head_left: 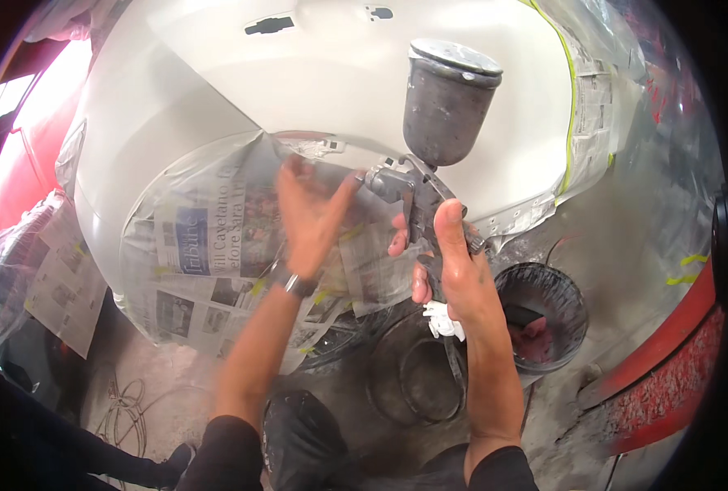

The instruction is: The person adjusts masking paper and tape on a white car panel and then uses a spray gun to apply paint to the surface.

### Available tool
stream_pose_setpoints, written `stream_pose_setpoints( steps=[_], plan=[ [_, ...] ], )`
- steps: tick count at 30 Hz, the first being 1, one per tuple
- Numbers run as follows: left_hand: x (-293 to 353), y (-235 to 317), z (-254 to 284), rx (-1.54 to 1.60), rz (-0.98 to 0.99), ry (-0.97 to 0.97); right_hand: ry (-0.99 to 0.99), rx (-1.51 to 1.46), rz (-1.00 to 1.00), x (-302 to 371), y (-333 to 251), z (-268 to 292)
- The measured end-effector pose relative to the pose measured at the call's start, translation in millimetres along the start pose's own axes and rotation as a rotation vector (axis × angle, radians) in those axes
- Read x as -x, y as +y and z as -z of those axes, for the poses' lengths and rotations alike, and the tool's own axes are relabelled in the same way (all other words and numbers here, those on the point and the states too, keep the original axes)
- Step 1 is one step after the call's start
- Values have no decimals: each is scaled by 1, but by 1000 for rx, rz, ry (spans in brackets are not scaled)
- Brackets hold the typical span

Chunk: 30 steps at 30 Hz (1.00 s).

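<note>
The spray gun (424,200) is in front of the white panel (339,74), and the right hand (462,266) holds it by the handle. The left hand (308,217), blurred, is just left of the gun, thumb and fingers wide; whether the thumb touches the gun, I cannot tell.

The cup (448,114), on top of the gun, leans slightly to the right; if the wrist turns more, any liquid inside could leak. The hose (456,372), below the gun, could pull it if it catches somewhere. Left of the gun, the newspaper (192,237) looks thin and wrinkled, so a careless knuckle could tear it.

The panel is smooth and curved, the cup dull grey and round-bottomed. The bucket (575,299), lower right of the gun, has rough, stained walls.
</note>
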<state>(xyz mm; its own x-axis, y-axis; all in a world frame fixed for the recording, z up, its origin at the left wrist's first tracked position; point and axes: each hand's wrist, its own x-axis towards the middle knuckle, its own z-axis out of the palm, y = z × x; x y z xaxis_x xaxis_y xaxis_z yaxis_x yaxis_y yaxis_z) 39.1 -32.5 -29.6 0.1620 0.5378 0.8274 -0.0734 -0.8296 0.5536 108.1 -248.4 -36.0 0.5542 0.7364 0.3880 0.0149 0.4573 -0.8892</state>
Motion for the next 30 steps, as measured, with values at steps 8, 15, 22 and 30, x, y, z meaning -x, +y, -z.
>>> stream_pose_setpoints(
  steps=[8,15,22,30],
  plan=[
    [-18,2,-54,-101,-151,116,2,71,7,7,-5,3],
    [-22,-11,-54,48,-54,304,23,77,-8,8,-6,7],
    [-11,-9,-4,167,-85,362,18,84,16,5,-8,7],
    [187,-41,139,-209,233,-584,31,102,2,3,-3,14]
  ],
)
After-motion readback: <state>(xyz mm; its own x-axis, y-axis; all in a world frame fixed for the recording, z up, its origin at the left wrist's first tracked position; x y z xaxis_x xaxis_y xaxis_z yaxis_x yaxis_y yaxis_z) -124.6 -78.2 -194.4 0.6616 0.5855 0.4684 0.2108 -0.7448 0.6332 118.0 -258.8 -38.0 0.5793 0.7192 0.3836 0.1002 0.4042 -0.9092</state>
